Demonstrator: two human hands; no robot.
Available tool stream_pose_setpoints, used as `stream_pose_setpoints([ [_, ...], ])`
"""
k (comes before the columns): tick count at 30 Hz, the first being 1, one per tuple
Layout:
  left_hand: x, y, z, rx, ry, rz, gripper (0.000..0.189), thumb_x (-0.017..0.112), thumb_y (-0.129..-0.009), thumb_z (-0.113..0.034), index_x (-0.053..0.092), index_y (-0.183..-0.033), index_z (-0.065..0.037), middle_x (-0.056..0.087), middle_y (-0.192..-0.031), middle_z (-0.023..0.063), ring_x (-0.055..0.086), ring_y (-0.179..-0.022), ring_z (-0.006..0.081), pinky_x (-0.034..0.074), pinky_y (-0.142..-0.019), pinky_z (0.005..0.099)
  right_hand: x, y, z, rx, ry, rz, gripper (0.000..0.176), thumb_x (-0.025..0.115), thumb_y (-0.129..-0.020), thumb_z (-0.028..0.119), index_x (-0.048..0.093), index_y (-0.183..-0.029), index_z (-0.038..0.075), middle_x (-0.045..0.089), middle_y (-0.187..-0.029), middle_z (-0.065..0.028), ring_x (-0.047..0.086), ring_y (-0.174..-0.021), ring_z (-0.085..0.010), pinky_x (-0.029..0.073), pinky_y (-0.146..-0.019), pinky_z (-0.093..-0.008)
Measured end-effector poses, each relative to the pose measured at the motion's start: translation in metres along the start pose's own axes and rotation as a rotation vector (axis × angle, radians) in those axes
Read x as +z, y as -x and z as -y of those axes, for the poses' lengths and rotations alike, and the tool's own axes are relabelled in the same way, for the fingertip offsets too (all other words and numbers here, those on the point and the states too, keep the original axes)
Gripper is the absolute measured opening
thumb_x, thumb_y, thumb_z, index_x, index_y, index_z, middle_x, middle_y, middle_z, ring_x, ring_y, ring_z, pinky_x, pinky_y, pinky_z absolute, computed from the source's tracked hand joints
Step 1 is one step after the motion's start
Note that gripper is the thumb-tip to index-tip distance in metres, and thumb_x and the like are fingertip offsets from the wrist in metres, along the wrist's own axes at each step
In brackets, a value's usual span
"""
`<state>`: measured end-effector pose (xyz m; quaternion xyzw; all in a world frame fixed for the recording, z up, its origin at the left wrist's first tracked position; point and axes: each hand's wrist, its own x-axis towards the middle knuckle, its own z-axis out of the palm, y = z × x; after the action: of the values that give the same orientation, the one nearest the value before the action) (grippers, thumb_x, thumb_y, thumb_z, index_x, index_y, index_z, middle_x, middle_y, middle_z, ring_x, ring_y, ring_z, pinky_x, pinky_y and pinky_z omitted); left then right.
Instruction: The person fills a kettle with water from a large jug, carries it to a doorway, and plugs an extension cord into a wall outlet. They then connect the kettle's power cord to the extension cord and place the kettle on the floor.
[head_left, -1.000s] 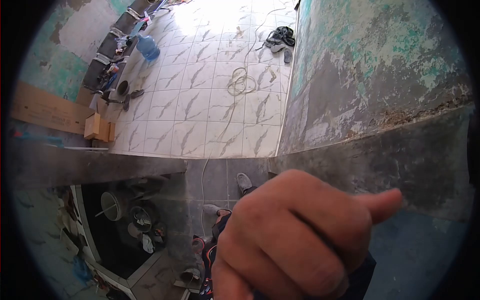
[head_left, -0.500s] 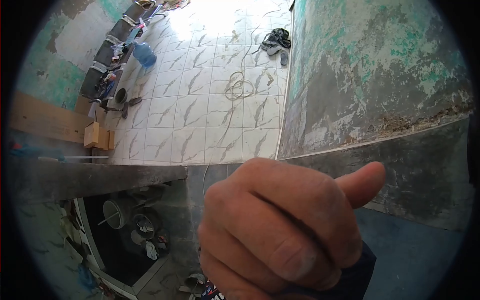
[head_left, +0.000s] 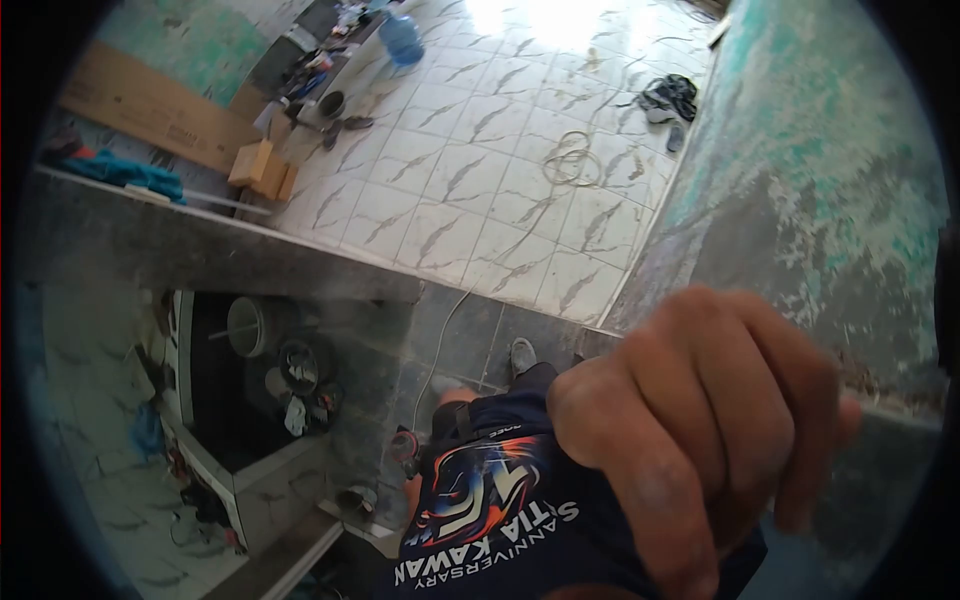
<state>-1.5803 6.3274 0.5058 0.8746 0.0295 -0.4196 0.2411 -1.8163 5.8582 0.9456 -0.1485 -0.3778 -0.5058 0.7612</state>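
My right hand (head_left: pixel 710 410) is raised close to the camera at the right, partly blurred by motion. Its fingers are loosely bent and point downward, with a gap between the outer ones. I see nothing in it, though the palm side is hidden. Behind the hand is my dark printed shirt (head_left: pixel 490 490). Below the shirt hem, a shoe (head_left: pixel 522 354) stands on grey floor tiles. My left hand is out of view.
To the left, a dark recess (head_left: pixel 240 400) with a pale rim holds buckets (head_left: pixel 248 327). Ahead lies a marbled tile floor (head_left: pixel 470 215) with a coiled hose (head_left: pixel 572 160), a blue water bottle (head_left: pixel 402 42) and cardboard boxes (head_left: pixel 262 170). A peeling wall (head_left: pixel 850 220) stands at the right.
The view has tilted and turned, bringing my shirt and shoe into sight. My right hand has shifted right, and its fingers have loosened from a fist to hang downward.
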Motion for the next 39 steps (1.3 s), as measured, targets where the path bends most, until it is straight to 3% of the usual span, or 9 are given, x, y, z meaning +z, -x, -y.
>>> stream_pose_setpoints([
  [3,0.001,-0.001,0.018,-0.099,0.063,-0.071,0.039,0.069,-0.078,-0.033,0.07,-0.091,0.004,0.07,-0.078,0.0132,0.069,-0.074,0.0279,0.052,-0.069,0.0406,-0.019,-0.013,-0.014,0.085,0.077,0.114,0.041,0.044,-0.099,0.006,0.056,-0.06,0.002,0.059,-0.055,-0.0124,0.055,-0.045,-0.0155,0.054,-0.051,-0.033],
  [6,0.017,-0.014,0.007,-0.14,0.097,-0.08,0.04,0.069,-0.078,-0.034,0.07,-0.092,0.004,0.07,-0.079,0.0131,0.07,-0.074,0.0279,0.052,-0.069,0.0404,-0.028,-0.015,-0.025,-0.288,0.246,-0.038,0.043,0.05,-0.104,0.021,0.065,-0.068,0.002,0.057,-0.053,-0.0105,0.047,-0.038,-0.0146,0.062,-0.076,-0.0423],
  [9,0.032,-0.025,-0.014,-0.143,0.11,-0.077,0.04,0.069,-0.078,-0.034,0.07,-0.092,0.004,0.071,-0.079,0.0129,0.07,-0.074,0.0279,0.052,-0.07,0.0402,-0.066,-0.043,-0.016,0.01,0.591,-0.032,0.044,0.047,-0.103,0.014,0.06,-0.062,0.004,0.059,-0.056,-0.0047,0.052,-0.043,-0.0093,0.051,-0.052,-0.0251],
  [11,0.043,-0.037,-0.036,-0.128,0.102,-0.073,0.041,0.069,-0.078,-0.034,0.07,-0.092,0.004,0.071,-0.079,0.0128,0.07,-0.075,0.0279,0.052,-0.07,0.0401,-0.116,-0.074,-0.04,-0.074,0.447,0.249,0.046,0.047,-0.103,0.018,0.062,-0.063,0.003,0.059,-0.058,-0.0071,0.057,-0.047,-0.0141,0.06,-0.066,-0.0352],
  [13,0.052,-0.044,-0.055,-0.107,0.07,-0.069,0.041,0.069,-0.078,-0.034,0.07,-0.092,0.004,0.071,-0.079,0.0126,0.07,-0.075,0.0279,0.052,-0.07,0.04,-0.163,-0.095,-0.051,-0.014,0.175,0.247,0.034,0.057,-0.09,0.007,0.059,-0.057,0.003,0.061,-0.055,-0.0078,0.057,-0.044,-0.0158,0.045,-0.036,-0.0296],
  [19,0.089,-0.104,-0.161,-0.063,0.024,-0.118,0.042,0.069,-0.079,-0.035,0.07,-0.093,0.005,0.071,-0.08,0.0123,0.07,-0.076,0.0279,0.053,-0.071,0.0397,-0.321,-0.079,0.019,0.535,0.989,-0.029,0.071,0.04,-0.093,0.072,0.062,-0.105,0.005,0.053,-0.084,-0.0047,0.051,-0.076,-0.022,0.043,-0.082,-0.0469],
  [23,0.106,-0.153,-0.239,-0.145,-0.044,-0.085,0.04,0.073,-0.069,-0.031,0.071,-0.094,0.001,0.071,-0.083,0.0155,0.07,-0.081,0.0283,0.051,-0.072,0.0404,-0.429,0.013,0.059,0.883,1.385,-0.603,0.06,0.038,-0.104,0.049,0.063,-0.105,-0.005,0.065,-0.078,-0.0135,0.058,-0.061,-0.0159,0.047,-0.057,-0.025],
  [33,0.189,-0.266,-0.477,0.005,-0.076,-0.111,0.038,0.068,-0.063,-0.018,0.07,-0.096,0.002,0.071,-0.085,0.0144,0.069,-0.08,0.0272,0.052,-0.074,0.0399,-0.55,0.154,0.232,1.783,1.249,-1.451,0.054,0.05,-0.098,0.054,0.059,-0.125,0.009,0.064,-0.11,-0.0111,0.064,-0.082,-0.02,0.054,-0.065,-0.0366],
  [39,0.289,-0.341,-0.627,-0.078,-0.098,-0.136,0.03,0.068,-0.063,-0.021,0.068,-0.084,0.001,0.065,-0.074,0.0086,0.06,-0.068,0.022,0.049,-0.066,0.0388,-0.674,0.155,0.367,1.445,1.077,-1.713,0.062,0.051,-0.092,0.064,0.058,-0.131,0.016,0.061,-0.113,-0.0073,0.058,-0.083,-0.0214,0.05,-0.073,-0.0389],
])
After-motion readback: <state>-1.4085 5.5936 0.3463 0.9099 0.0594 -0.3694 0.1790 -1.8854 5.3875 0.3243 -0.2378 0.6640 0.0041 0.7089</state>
